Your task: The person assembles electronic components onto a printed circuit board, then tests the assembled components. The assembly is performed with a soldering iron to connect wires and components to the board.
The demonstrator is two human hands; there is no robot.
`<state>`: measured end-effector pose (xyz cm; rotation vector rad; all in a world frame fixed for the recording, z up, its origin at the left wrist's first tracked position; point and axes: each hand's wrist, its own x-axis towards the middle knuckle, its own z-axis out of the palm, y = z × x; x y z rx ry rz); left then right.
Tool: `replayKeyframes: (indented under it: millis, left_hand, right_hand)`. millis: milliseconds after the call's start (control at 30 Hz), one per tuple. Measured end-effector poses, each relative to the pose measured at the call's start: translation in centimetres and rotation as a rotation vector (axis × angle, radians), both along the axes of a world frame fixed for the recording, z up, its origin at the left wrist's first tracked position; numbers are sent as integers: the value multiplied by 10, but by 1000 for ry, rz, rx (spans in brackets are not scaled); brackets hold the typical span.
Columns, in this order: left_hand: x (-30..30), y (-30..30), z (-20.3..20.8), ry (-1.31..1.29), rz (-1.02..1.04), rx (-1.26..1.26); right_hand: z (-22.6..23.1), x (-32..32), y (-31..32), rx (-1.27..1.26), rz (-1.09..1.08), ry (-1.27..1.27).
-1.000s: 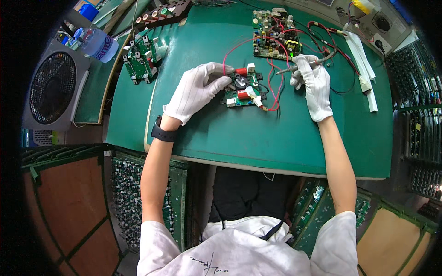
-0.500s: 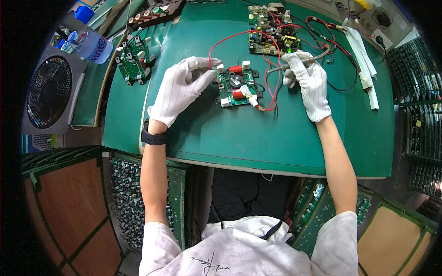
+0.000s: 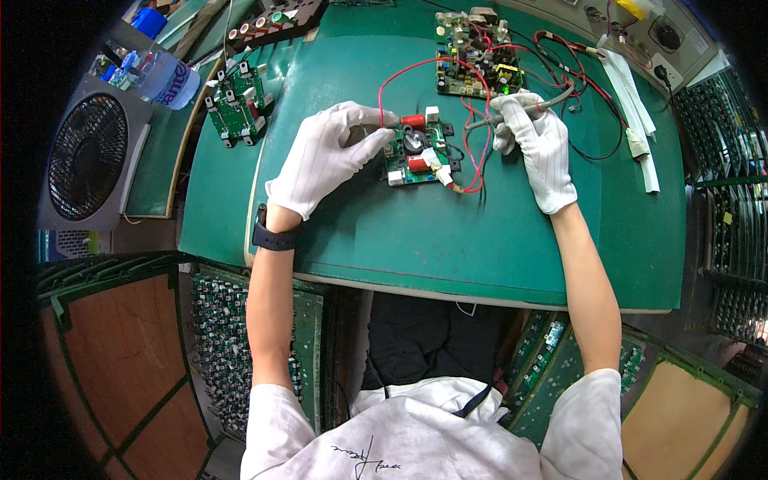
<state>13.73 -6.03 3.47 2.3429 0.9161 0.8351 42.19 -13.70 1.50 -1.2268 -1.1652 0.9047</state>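
Note:
A small green circuit board point(image 3: 416, 178) lies on the table in front of me, carrying two red cylindrical parts, a black round part and white blocks. At its upper left corner, my left hand point(image 3: 332, 152), in a white striped glove, is closed with thumb and forefinger around the end of a red wire point(image 3: 408, 70). That wire arcs over to the right. A white plug with red and black leads point(image 3: 442, 172) sits at the board's right side. My gloved right hand point(image 3: 538, 148) grips a thin grey rod-like probe point(image 3: 478, 124), its tip pointing left toward the board without touching it.
A larger populated circuit board point(image 3: 472, 60) with a lit green spot lies at the back, wires trailing right. Another green board point(image 3: 238, 108) is at the left. A box fan point(image 3: 86, 160), a clear bottle point(image 3: 168, 80) and racks of boards point(image 3: 720, 144) flank the green table point(image 3: 480, 256).
My left hand has shifted slightly right, bringing the red wire's end against the board's upper left corner. My right hand stays almost still with the probe.

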Motion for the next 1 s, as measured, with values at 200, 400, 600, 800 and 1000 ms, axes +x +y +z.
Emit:
replayKeyframes:
  millis: [200, 400, 600, 800, 1000]
  left_hand:
    - [-2, -7, -2, 95, -41, 31]
    - [-8, -6, -9, 118, 1, 85]
    - [-4, 4, -1, 92, -9, 28]
    - [-9, -2, -13, 21, -47, 56]
    - [-10, -15, -10, 54, -64, -78]
  right_hand:
    - [4, -2, -6, -37, 106, -4]
    - [-7, -6, 5, -31, 219, -121]
    - [-4, -3, 14, -29, 223, -119]
    - [-13, -2, 7, 144, 171, -439]
    - [-12, -6, -7, -39, 180, -126]
